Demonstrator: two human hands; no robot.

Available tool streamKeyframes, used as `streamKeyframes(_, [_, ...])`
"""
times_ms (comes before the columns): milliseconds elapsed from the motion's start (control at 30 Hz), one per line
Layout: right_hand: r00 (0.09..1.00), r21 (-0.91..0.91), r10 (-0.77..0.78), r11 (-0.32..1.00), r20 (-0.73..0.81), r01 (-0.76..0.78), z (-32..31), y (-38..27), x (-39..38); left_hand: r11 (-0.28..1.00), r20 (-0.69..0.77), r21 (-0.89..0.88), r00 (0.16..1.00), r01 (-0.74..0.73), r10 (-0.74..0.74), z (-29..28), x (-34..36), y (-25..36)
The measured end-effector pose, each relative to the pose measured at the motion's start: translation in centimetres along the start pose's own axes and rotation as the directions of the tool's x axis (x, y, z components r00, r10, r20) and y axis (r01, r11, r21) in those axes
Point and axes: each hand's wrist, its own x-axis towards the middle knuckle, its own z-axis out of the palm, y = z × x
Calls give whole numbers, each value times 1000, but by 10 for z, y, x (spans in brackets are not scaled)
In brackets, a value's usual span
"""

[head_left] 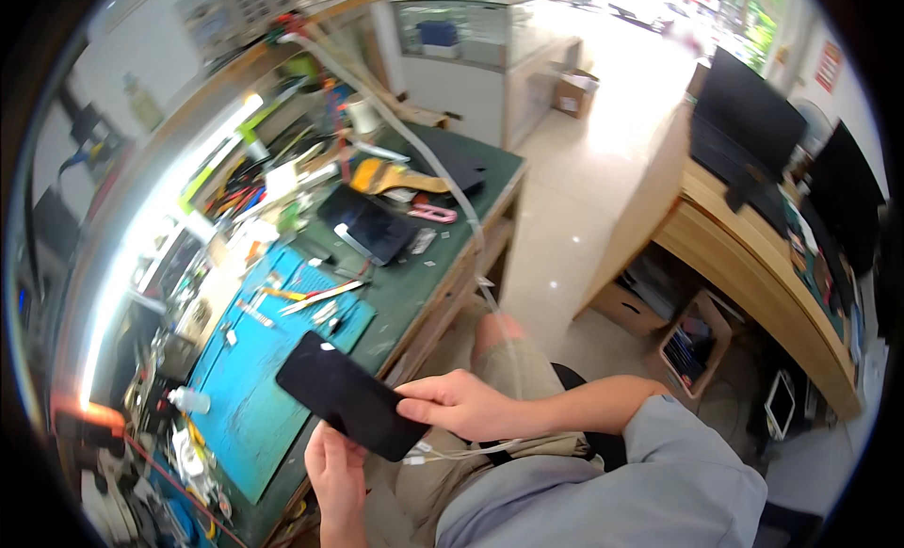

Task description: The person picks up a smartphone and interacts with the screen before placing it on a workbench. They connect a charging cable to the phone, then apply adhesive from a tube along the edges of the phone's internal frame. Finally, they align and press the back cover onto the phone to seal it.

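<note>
A black smartphone [344, 397] with a dark screen is held over my lap, at the near edge of the workbench. My right hand [450, 404] pinches its right end, thumb on top of the screen side. Below it, my left hand [336, 461] grips the phone's lower edge, with its fingers partly hidden behind the phone. Close under the right hand, a white cable [461, 451] with small plugs lies across my lap; whether it touches the phone I cannot tell.
A blue work mat [247, 397] carries tweezers [322, 296] and small parts. Behind it lie a dark tablet [369, 224], a yellow tool [395, 178] and clutter. A small white bottle [189, 400] stands left. At right, a wooden desk [744, 256] holds a laptop [749, 124].
</note>
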Motion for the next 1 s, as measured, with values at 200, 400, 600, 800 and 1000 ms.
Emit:
streamKeyframes(200, [990, -321, -122, 942, -67, 94, -16, -7, -13, 993, 135, 118, 991, -25, 9, -5, 13, -12])
streamKeyframes(400, [875, -643, -458, 719, -156, 262, -55, 4, -59, 969, 114, 246, 993, -10, -19, 61, 13, -6])
streamKeyframes(600, [608, -812, -644, 584, -464, -1, -149, -35, -142, 984, 42, 171, 999, -40, 33, 57, 38, -2])
streamKeyframes(800, [-304, -587, -827, 553, -473, -592, -359, -117, -349, 984, 112, 174, 994, -31, 11, 65, 43, 8])
streamKeyframes(1000, [-568, 238, -709, 518, -417, -821, -478, -134, -585, 955, 8, 287, 998, -69, 70, 53, 52, -12])
